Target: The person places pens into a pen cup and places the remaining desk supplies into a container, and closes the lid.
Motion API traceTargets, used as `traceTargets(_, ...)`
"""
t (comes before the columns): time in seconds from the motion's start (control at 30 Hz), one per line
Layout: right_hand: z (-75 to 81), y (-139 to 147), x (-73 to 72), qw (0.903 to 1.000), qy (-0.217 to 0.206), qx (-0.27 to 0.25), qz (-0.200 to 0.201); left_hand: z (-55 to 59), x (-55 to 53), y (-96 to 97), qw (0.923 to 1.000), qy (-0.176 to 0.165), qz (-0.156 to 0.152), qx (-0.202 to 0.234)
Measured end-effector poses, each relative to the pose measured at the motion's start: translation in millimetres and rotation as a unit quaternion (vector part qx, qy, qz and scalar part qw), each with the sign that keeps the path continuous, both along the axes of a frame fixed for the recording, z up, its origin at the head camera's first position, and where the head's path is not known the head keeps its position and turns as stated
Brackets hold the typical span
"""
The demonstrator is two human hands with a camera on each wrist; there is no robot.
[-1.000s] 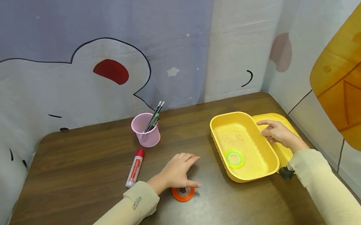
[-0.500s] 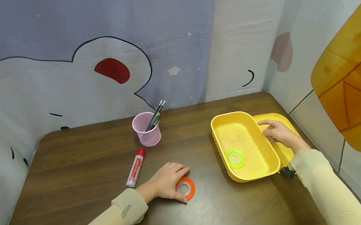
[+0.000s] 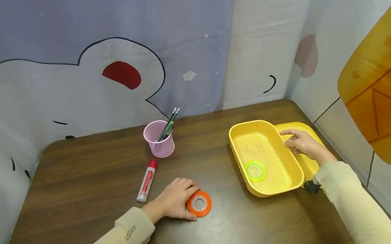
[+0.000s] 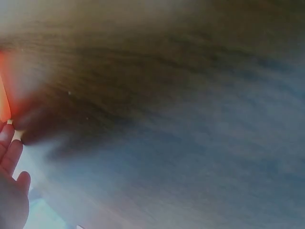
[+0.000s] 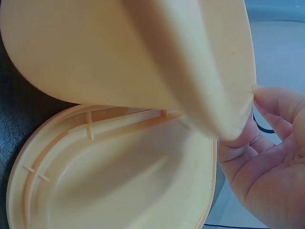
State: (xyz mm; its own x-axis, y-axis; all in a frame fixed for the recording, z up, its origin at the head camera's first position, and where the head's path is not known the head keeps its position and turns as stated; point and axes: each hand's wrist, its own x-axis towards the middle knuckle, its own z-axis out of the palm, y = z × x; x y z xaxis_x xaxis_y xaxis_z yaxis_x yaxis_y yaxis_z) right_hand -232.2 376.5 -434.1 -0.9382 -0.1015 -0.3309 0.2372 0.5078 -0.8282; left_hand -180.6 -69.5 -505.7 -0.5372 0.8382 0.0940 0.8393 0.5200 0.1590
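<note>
In the head view my left hand (image 3: pixel 174 200) is at an orange roll of tape (image 3: pixel 208 203) lying flat on the table, thumb and fingers curved round its left edge. The left wrist view catches only part of those fingers (image 4: pixel 10 155) beside an orange blur. My right hand (image 3: pixel 306 146) pinches the right rim of a yellow plastic box (image 3: pixel 278 160). Close up, thumb and fingers (image 5: pixel 279 102) hold that rim (image 5: pixel 240 117) in the right wrist view. Inside the box lies a yellow-green roll of tape (image 3: pixel 262 171). The yellow lid (image 3: pixel 306 165) lies under the right hand.
A red-capped glue stick (image 3: pixel 147 182) lies left of the box. Behind it a pink mesh cup (image 3: pixel 162 148) holds pencils (image 3: pixel 168 124). A small black object (image 3: pixel 311 187) sits by the right sleeve. A printed curtain (image 3: pixel 186 49) borders the brown table (image 3: pixel 77 183).
My left hand has drawn back leftward, from above the orange roll to its left edge. The roll has shifted slightly away from me. The right hand has stayed on the box rim.
</note>
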Motion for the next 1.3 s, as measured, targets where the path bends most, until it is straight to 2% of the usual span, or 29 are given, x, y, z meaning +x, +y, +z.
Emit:
traceTargets(0.3, 1.5, 1, 0.7, 1.0, 0.0, 0.0, 0.003, -4.0, -2.4, 6.9, 0.9994, 0.032, 0.006, 0.013)
traceTargets(0.5, 0.8, 2, -0.2, 1.0, -0.003, -0.003, 0.001, -0.7, -6.7, 12.7, 0.9978, 0.056, 0.012, 0.032)
traceTargets(0.63, 0.9, 2, -0.2, 1.0, -0.002, -0.007, 0.002, 7.0, -11.8, 17.5, 0.997, 0.061, 0.011, 0.045)
traceTargets(0.83, 1.0, 2, -0.2, 0.9999, -0.003, -0.012, 0.0, 20.7, -21.1, 27.3, 0.998, 0.057, 0.014, 0.025)
traceTargets(0.97, -0.1, 3, -0.8, 0.9999, -0.001, -0.01, 0.001, 29.6, -30.7, 35.9, 0.9975, 0.066, 0.013, 0.02)
traceTargets(1.17, -1.9, 3, -1.3, 0.9999, -0.003, -0.012, -0.002, 45.3, -46.6, 51.4, 0.9945, 0.097, 0.01, 0.038)
traceTargets(1.3, -2.8, 2, -1.9, 0.9999, 0.002, -0.013, -0.002, 56.5, -55.4, 61.9, 0.9938, 0.102, 0.018, 0.041)
